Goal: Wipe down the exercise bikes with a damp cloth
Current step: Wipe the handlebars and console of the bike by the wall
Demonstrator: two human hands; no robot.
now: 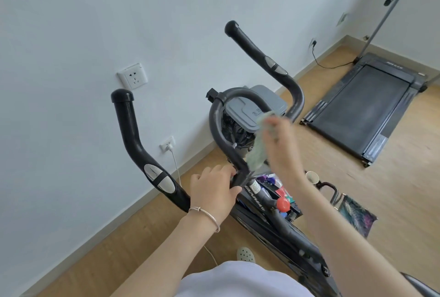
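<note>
At frame centre, the handlebar stem (241, 179) of the exercise bike (281, 221) is gripped by the curled fingers (227, 171) of the left hand (214, 189); a green cloth (258, 151) is held just beside the looped bar (215, 118) by the blurred right hand (283, 146).

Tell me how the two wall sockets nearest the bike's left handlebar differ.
The upper socket is empty; the lower socket holds a white plug with a cable. The upper socket sits higher, the lower socket nearer the floor. Both are white, on the same wall.
</note>
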